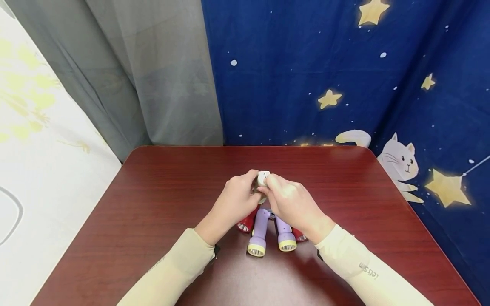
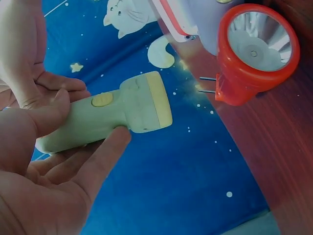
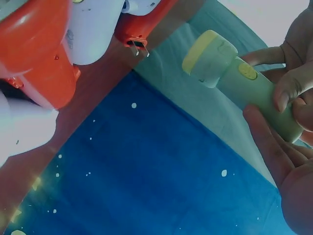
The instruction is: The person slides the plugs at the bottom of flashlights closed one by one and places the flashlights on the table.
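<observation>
Both hands hold one pale green flashlight (image 1: 262, 179) in the air over the middle of the table (image 1: 160, 191). My left hand (image 1: 245, 187) grips its handle from the left, thumb near the yellow button (image 2: 101, 100). From the right, my right hand (image 1: 277, 187) curls its fingers round the same handle. In the left wrist view the flashlight (image 2: 122, 110) lies across my left fingers (image 2: 98, 156), head pointing away. The right wrist view shows the flashlight (image 3: 234, 78) with its yellow-rimmed head free and my right hand (image 3: 274, 142) under the handle.
Under my wrists lie two purple flashlights (image 1: 258, 231) (image 1: 285, 236) with yellow rims and two red ones (image 1: 246, 223) (image 1: 299, 235). One red flashlight (image 2: 252, 54) shows plug prongs. A blue star curtain (image 1: 344, 63) and a grey curtain (image 1: 153, 76) hang behind the table.
</observation>
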Motion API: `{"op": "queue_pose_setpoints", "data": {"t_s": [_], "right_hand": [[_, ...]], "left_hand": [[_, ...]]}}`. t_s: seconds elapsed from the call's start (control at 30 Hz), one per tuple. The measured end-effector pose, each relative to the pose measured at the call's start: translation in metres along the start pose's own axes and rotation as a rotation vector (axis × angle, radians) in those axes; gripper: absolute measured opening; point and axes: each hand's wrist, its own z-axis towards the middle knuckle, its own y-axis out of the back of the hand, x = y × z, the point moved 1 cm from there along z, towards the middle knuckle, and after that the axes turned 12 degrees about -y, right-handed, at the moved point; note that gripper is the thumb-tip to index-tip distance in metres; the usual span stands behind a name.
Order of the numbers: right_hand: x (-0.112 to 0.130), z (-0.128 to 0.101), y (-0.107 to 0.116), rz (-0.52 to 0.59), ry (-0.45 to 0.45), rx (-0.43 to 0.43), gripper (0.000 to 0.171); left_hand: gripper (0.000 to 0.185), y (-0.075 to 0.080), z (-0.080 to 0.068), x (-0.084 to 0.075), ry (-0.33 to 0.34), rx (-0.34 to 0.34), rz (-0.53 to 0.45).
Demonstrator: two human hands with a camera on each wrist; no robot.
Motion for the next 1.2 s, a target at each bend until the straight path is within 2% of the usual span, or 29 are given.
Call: {"op": "queue_pose_setpoints", "data": {"t_s": [0.13,0.27,0.5,1.03,1.13,1.2], "right_hand": [[-0.0001,-0.0005,-0.0016,-0.003,0.002,0.002,0.029],[0.0007,-0.001,-0.001,-0.009,-0.034,0.001,0.032],[0.0004,-0.002,0.0003,-0.002,-0.102,0.028,0.051],[-0.0006,0.0021,0.0014,0.072,-0.138,0.075,0.035],[-0.0018,0.0031,0.0024,0.09,-0.171,0.088,0.035],[-0.0018,0.0041,0.0034,0.104,-0.197,0.105,0.037]], "left_hand": [[0.026,-0.0001,0.0002,0.0014,0.011,0.006,0.004],[0.027,0.0019,0.0012,0.0009,0.022,0.007,0.001],[0.029,0.004,0.0016,0.0012,0.016,0.021,-0.002],[0.035,0.0051,0.0022,0.0052,0.01,0.056,0.011],[0.043,0.0068,0.0031,0.0066,-0.012,0.052,-0.014],[0.049,0.0086,0.0034,0.0073,-0.05,0.041,-0.032]]}}
